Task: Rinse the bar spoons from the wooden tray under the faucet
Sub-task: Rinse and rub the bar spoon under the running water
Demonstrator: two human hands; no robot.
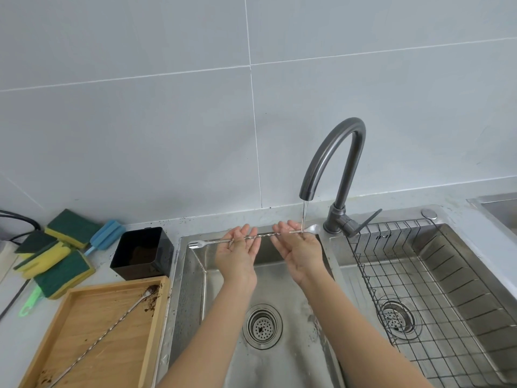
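Gleaming twisted-stem bar spoon [253, 235], fork-tipped, under water.

Around the sink we see only bystanders

At far left on the worktop [11, 326] we find a heap of green-and-yellow sponges [60, 264], a blue brush [105, 235] and a black square container [142, 253] just beside them; at right we see a wire rack [419, 303] in the second basin, grey wall tiles [167, 107] behind

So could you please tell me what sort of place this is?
Likely a kitchen or bar washing-up area: a double stainless steel sink with a dark curved faucet, green-and-yellow scouring sponges, and grey wall tiles.
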